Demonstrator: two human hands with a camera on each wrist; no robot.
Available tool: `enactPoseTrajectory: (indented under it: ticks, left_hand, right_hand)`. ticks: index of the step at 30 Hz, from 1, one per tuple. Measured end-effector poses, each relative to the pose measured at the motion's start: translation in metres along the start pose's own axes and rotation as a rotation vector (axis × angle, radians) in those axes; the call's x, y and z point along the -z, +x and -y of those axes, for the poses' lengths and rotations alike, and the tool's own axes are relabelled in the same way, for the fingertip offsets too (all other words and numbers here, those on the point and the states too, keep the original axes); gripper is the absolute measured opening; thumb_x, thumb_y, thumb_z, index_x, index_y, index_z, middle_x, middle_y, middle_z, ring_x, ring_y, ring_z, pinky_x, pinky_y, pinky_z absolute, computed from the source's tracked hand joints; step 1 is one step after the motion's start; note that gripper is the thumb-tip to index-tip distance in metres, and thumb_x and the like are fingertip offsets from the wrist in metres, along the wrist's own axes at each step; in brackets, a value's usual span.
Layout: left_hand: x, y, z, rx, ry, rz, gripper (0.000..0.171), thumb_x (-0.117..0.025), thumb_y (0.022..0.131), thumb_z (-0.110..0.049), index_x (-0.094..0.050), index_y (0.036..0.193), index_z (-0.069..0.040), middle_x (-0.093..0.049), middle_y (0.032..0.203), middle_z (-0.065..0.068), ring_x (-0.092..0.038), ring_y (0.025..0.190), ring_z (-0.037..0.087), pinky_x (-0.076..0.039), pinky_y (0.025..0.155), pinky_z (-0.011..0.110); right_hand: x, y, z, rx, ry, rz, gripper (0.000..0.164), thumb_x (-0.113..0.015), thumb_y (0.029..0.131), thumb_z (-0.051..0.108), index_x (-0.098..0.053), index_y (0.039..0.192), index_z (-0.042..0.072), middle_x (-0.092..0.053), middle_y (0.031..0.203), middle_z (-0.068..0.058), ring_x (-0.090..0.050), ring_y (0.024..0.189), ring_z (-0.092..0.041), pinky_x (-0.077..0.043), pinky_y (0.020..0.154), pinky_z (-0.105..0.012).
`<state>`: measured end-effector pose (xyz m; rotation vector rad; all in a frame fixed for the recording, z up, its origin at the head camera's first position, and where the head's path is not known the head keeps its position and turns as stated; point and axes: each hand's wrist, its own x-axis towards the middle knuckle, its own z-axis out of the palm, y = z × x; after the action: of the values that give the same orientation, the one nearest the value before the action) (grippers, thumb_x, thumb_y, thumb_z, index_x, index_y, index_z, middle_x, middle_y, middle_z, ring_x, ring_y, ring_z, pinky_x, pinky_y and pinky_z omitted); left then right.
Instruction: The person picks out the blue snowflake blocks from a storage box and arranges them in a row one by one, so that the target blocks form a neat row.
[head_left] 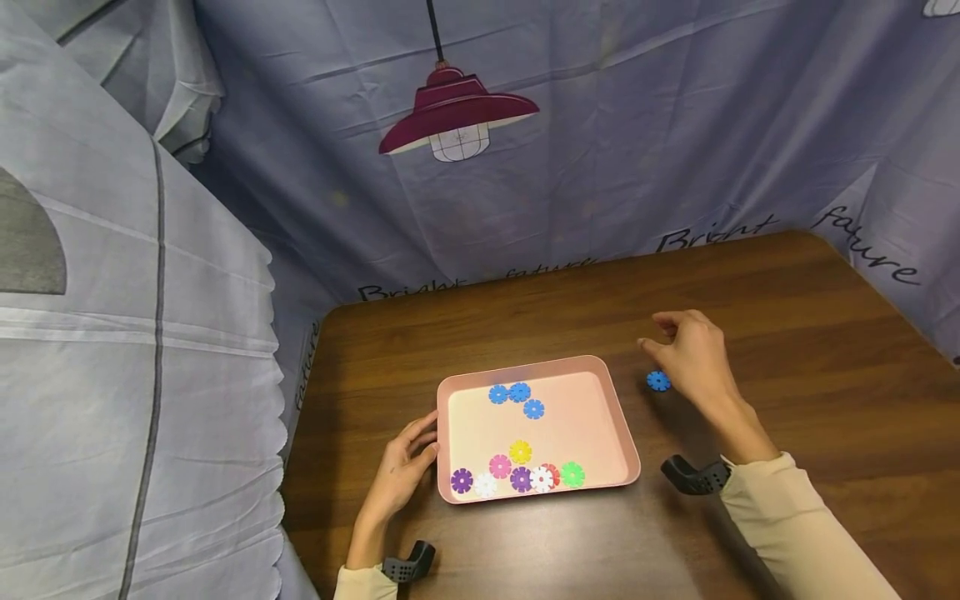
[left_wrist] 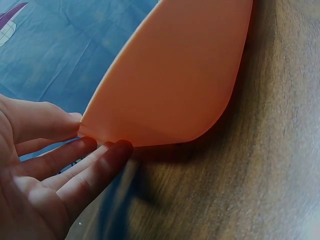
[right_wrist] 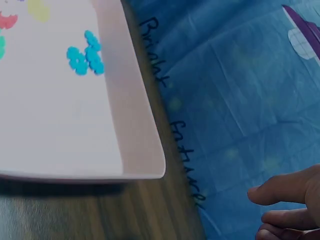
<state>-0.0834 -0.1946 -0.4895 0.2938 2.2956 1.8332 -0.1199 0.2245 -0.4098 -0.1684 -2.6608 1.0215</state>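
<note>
A pink tray [head_left: 615, 433] lies on the wooden table with several notched plastic discs in it. Against its left end rest the fingertips of my left hand [head_left: 405, 467], and the left wrist view shows those fingers [left_wrist: 90, 185] on its outer wall. To the right of the tray, my right hand [head_left: 693, 354] is raised over the table, thumb and fingers apart with nothing between them. A blue notched disc [head_left: 658, 381] is on the wood just below that hand. Three more blue discs [head_left: 534, 409] sit near the tray's far side.
Along the tray's near side are purple [head_left: 462, 480], white [head_left: 486, 485], pink [head_left: 500, 466], yellow [head_left: 521, 452], red and green [head_left: 572, 475] discs, some overlapping. A printed curtain [head_left: 637, 167] hangs behind the table [head_left: 795, 350], and a pale cloth [head_left: 210, 375] stands at its left.
</note>
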Motion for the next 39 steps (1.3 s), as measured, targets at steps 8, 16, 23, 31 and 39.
enactPoseTrajectory:
  ticks: [8,16,23,31,39]
  left_hand:
    - [0.000,-0.001,0.001,-0.022,-0.004,0.003,0.048,-0.056,0.094,0.008,-0.046,0.141,0.007,-0.047,0.139,0.026,-0.052,0.122,0.044,-0.050,0.090,0.024]
    - [0.001,0.000,0.001,-0.018,-0.016,-0.002,0.048,-0.055,0.094,0.010,-0.047,0.141,0.007,-0.047,0.139,0.026,-0.052,0.122,0.044,-0.050,0.091,0.025]
    - [0.000,0.001,0.000,0.006,-0.034,0.005,0.048,-0.055,0.094,0.010,-0.046,0.141,0.008,-0.047,0.138,0.027,-0.051,0.123,0.044,-0.050,0.092,0.026]
    - [0.000,0.001,-0.001,0.011,-0.044,0.003,0.048,-0.054,0.094,0.011,-0.046,0.141,0.008,-0.046,0.138,0.027,-0.051,0.123,0.045,-0.050,0.092,0.027]
    - [-0.001,0.000,-0.001,0.010,-0.047,-0.004,0.048,-0.055,0.094,0.010,-0.047,0.141,0.008,-0.047,0.138,0.026,-0.051,0.123,0.044,-0.050,0.091,0.025]
  right_hand:
    - [-0.011,0.003,0.021,0.000,0.058,0.045,0.046,-0.074,0.085,0.011,-0.061,0.122,-0.012,-0.056,0.116,-0.029,-0.056,0.102,-0.041,-0.049,0.084,-0.053]
    - [-0.027,0.006,0.038,0.009,0.080,0.059,0.042,-0.075,0.083,0.010,-0.064,0.119,-0.010,-0.058,0.114,-0.026,-0.057,0.101,-0.039,-0.049,0.084,-0.051]
    - [-0.044,0.007,0.049,0.007,0.101,0.088,0.042,-0.076,0.083,0.010,-0.064,0.118,-0.010,-0.058,0.113,-0.026,-0.056,0.102,-0.040,-0.049,0.085,-0.050]
    - [-0.063,0.003,0.058,0.010,0.108,0.122,0.042,-0.077,0.082,0.010,-0.065,0.117,-0.010,-0.059,0.111,-0.024,-0.057,0.100,-0.037,-0.049,0.084,-0.047]
    - [-0.082,-0.006,0.067,-0.003,0.126,0.167,0.043,-0.075,0.081,0.011,-0.065,0.117,-0.010,-0.061,0.111,-0.023,-0.057,0.100,-0.035,-0.049,0.083,-0.046]
